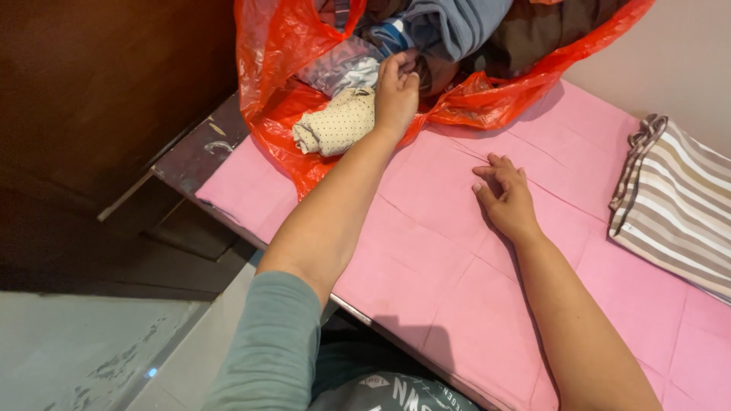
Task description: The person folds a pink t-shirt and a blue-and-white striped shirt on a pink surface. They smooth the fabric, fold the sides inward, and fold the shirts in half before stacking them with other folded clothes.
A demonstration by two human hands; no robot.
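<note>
bag: crinkled red thin plastic bag (pixel 283 46), top of view, mouth open toward the person, lying on the table's far left end
bag contents: jumbled clothes; blue-grey folded garment (pixel 457 23), dark brown cloth (pixel 548 30), pale grey-lilac piece (pixel 343 70)
rolled cloth: cream dotted fabric bundle (pixel 337 122), at the bag mouth, resting on the red plastic, touching the left wrist side
left hand (pixel 397 90): reaches into the bag mouth, palm down, fingers (pixel 403 65) curled together onto the clothes; cannot tell if they grip a piece
right hand (pixel 506 198): flat on the table, fingers slightly apart and bent, holding nothing, well apart from the bag
table: surface covered by pink creased sheet (pixel 457 266), fold lines crossing it
striped item: folded beige-and-white striped fabric (pixel 678 205), right edge, lying on the pink sheet, near the right hand but apart
edges: table's left edge dark, worn, bare (pixel 202 148); near edge runs diagonally under the left forearm
open room: wide bare pink stretch between the two arms and before the right hand
left side: dark brown wooden panel (pixel 99 84); grey floor (pixel 76 350) below
</note>
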